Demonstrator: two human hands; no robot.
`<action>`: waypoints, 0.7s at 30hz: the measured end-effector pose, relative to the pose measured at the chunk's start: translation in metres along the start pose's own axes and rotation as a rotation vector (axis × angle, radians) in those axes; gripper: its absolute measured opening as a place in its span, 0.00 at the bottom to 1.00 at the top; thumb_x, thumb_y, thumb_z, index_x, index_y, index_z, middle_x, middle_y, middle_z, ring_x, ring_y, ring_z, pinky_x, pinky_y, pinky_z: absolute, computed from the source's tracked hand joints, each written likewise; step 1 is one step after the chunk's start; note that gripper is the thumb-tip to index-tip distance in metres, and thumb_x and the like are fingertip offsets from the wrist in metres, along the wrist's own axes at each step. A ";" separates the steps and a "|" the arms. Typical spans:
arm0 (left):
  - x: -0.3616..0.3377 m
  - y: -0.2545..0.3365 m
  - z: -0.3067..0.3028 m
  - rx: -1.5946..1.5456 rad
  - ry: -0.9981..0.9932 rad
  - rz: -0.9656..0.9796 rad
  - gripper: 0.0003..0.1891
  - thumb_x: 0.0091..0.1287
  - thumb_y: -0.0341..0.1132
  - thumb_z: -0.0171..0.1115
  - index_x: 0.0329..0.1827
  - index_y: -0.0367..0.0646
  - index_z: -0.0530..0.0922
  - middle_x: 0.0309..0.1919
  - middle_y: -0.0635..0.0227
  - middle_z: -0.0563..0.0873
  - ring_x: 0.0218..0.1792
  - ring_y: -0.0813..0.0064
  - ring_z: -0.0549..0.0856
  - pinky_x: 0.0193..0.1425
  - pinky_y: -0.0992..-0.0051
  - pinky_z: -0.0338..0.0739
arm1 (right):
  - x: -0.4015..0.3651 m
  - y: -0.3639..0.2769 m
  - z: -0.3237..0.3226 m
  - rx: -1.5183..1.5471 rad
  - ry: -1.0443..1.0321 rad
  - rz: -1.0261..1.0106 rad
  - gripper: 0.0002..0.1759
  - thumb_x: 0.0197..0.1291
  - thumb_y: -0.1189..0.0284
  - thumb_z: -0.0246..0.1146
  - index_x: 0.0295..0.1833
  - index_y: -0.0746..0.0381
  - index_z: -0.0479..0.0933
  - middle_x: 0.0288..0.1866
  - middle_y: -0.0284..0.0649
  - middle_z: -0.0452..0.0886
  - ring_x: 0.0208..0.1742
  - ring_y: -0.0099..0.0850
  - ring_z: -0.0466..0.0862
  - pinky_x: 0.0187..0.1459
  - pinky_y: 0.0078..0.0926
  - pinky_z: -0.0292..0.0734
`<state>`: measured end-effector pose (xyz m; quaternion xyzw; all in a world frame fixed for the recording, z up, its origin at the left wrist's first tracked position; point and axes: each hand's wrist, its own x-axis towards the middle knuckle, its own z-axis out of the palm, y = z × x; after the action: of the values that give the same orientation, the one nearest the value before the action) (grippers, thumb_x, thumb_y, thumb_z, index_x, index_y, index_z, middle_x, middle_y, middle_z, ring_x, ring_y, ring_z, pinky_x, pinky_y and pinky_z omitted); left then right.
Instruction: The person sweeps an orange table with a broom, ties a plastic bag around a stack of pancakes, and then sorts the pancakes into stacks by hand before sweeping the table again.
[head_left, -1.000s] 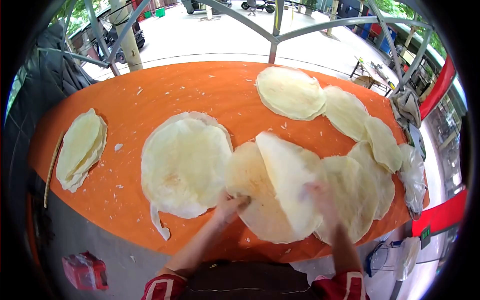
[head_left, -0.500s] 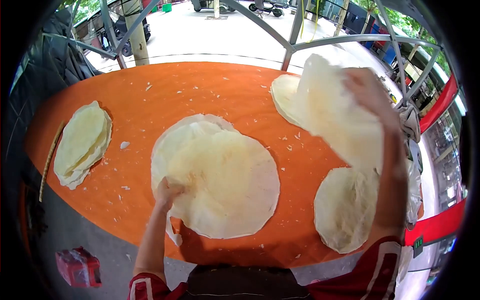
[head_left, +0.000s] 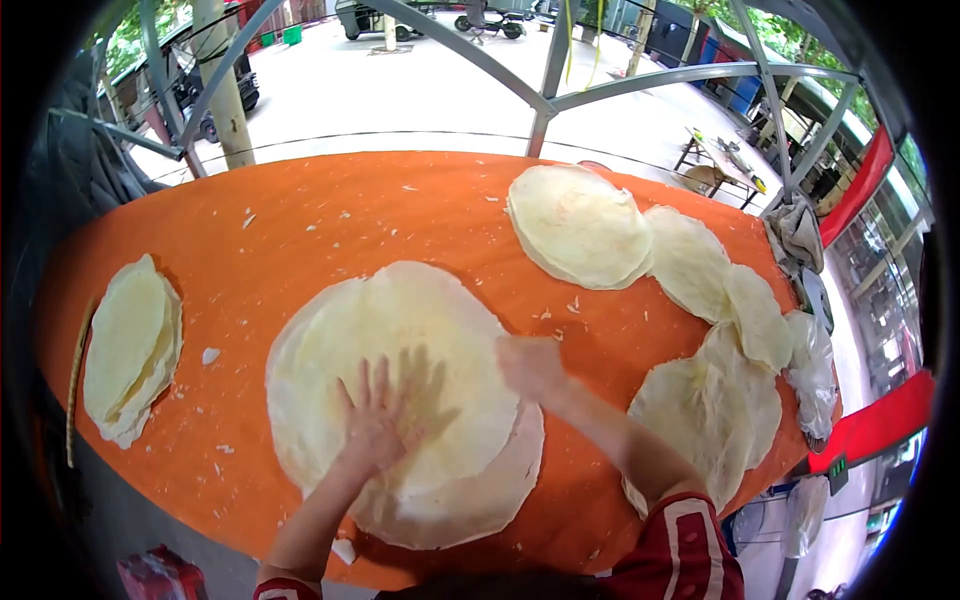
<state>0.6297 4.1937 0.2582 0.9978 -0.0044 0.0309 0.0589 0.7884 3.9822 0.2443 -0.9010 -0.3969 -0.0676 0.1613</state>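
Note:
A stack of thin, pale round flatbreads (head_left: 400, 310) lies in the middle of the orange tabletop, its sheets slightly offset. Above its top sheet my left hand (head_left: 375, 425) is spread, fingers apart, and casts a shadow on the bread. At the stack's right edge my right hand (head_left: 530, 370) is closed, somewhat blurred, with the rim of the top flatbread at its fingers. A lower sheet (head_left: 490, 500) sticks out at the near right of the stack.
More flatbreads lie at the far right (head_left: 580, 225), overlapping down to a crumpled one (head_left: 690, 420) nearer me. Another folded pile (head_left: 130, 350) sits left beside a thin stick (head_left: 80, 380). Crumbs dot the orange table (head_left: 230, 260). A plastic bag (head_left: 812, 370) hangs at the right edge.
My right hand has let go of a flatbread at the far right and come back to the middle stack. My left hand has opened and moved inward over the stack. The view has shifted.

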 end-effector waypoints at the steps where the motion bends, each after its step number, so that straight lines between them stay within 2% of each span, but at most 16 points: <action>1: 0.001 0.004 0.025 0.005 -0.073 0.048 0.39 0.57 0.61 0.48 0.67 0.46 0.55 0.67 0.50 0.49 0.68 0.46 0.44 0.62 0.37 0.37 | 0.005 0.025 -0.008 -0.083 0.088 0.090 0.03 0.44 0.73 0.54 0.22 0.60 0.68 0.18 0.42 0.74 0.21 0.40 0.77 0.19 0.41 0.68; 2: 0.003 0.008 0.041 0.011 -0.144 0.094 0.40 0.57 0.64 0.45 0.67 0.46 0.55 0.67 0.50 0.49 0.68 0.45 0.44 0.61 0.35 0.37 | 0.005 0.057 -0.007 -0.151 0.132 0.121 0.04 0.43 0.74 0.55 0.21 0.60 0.67 0.18 0.42 0.75 0.22 0.40 0.78 0.20 0.38 0.68; 4: 0.002 0.007 0.051 -0.053 -0.166 0.085 0.42 0.56 0.67 0.42 0.67 0.46 0.55 0.68 0.49 0.48 0.68 0.45 0.44 0.59 0.34 0.37 | 0.009 0.113 -0.002 -0.313 0.051 0.220 0.06 0.43 0.73 0.57 0.31 0.61 0.71 0.26 0.43 0.77 0.32 0.39 0.79 0.29 0.37 0.71; 5: 0.006 0.005 0.051 -0.080 -0.178 0.078 0.43 0.56 0.68 0.40 0.67 0.46 0.55 0.68 0.49 0.48 0.68 0.45 0.44 0.59 0.33 0.37 | 0.010 0.137 0.006 -0.451 0.099 0.217 0.10 0.44 0.73 0.57 0.36 0.61 0.70 0.31 0.43 0.76 0.36 0.39 0.77 0.33 0.37 0.70; 7: 0.010 0.008 0.032 -0.177 -0.207 0.041 0.42 0.56 0.65 0.44 0.67 0.42 0.55 0.67 0.45 0.48 0.67 0.43 0.45 0.61 0.38 0.38 | 0.014 0.174 0.018 -0.723 0.196 0.204 0.18 0.45 0.73 0.58 0.46 0.62 0.70 0.39 0.45 0.76 0.43 0.39 0.75 0.41 0.37 0.69; 9: 0.015 0.013 0.018 -0.319 -0.161 -0.034 0.42 0.57 0.62 0.49 0.66 0.40 0.56 0.66 0.42 0.49 0.66 0.41 0.48 0.63 0.42 0.42 | 0.020 0.198 0.018 -0.831 0.223 0.177 0.23 0.43 0.73 0.59 0.50 0.63 0.68 0.40 0.42 0.74 0.46 0.37 0.73 0.43 0.32 0.67; 10: 0.018 0.012 0.017 -0.361 -0.094 -0.005 0.40 0.56 0.59 0.52 0.65 0.38 0.56 0.65 0.41 0.51 0.65 0.42 0.51 0.63 0.46 0.47 | 0.022 0.209 0.018 -0.887 0.235 0.164 0.26 0.42 0.74 0.59 0.52 0.63 0.67 0.41 0.41 0.72 0.47 0.37 0.72 0.44 0.29 0.66; 13: 0.025 0.013 0.016 -0.557 0.054 0.036 0.37 0.55 0.48 0.61 0.63 0.36 0.58 0.62 0.41 0.58 0.62 0.45 0.61 0.62 0.56 0.59 | 0.031 0.238 0.013 -0.715 -0.045 0.192 0.18 0.47 0.74 0.55 0.47 0.65 0.68 0.42 0.47 0.76 0.45 0.38 0.76 0.43 0.37 0.69; 16: 0.036 0.035 0.014 -0.969 0.036 -0.070 0.35 0.55 0.39 0.64 0.62 0.34 0.58 0.59 0.46 0.64 0.58 0.56 0.69 0.58 0.65 0.67 | 0.037 0.253 0.008 -0.458 -0.185 0.118 0.08 0.46 0.75 0.54 0.35 0.64 0.70 0.28 0.45 0.78 0.32 0.37 0.80 0.32 0.36 0.72; 18: 0.046 0.052 0.021 -1.354 -0.056 -0.220 0.34 0.56 0.36 0.64 0.62 0.33 0.57 0.58 0.50 0.66 0.57 0.63 0.71 0.57 0.69 0.69 | 0.035 0.228 -0.008 -0.424 -0.048 -0.030 0.03 0.45 0.75 0.53 0.28 0.63 0.69 0.21 0.44 0.77 0.25 0.38 0.79 0.26 0.36 0.72; 19: 0.052 0.059 0.025 -1.470 -0.097 -0.265 0.34 0.57 0.36 0.63 0.62 0.33 0.57 0.58 0.52 0.67 0.56 0.64 0.71 0.57 0.69 0.69 | 0.032 0.206 -0.020 -0.405 0.018 -0.104 0.02 0.45 0.75 0.52 0.24 0.62 0.69 0.17 0.43 0.76 0.21 0.39 0.78 0.23 0.36 0.72; 21: 0.071 0.071 0.033 -1.706 -0.187 -0.362 0.32 0.59 0.36 0.61 0.62 0.34 0.57 0.57 0.54 0.67 0.56 0.65 0.72 0.58 0.68 0.69 | 0.007 0.150 -0.055 -0.308 -0.040 -0.079 0.03 0.44 0.75 0.51 0.21 0.62 0.69 0.16 0.45 0.75 0.20 0.39 0.78 0.23 0.37 0.71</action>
<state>0.7014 4.1192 0.2378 0.5971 0.1274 -0.0749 0.7884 0.9042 3.8727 0.2622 -0.8999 -0.4203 -0.1161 0.0104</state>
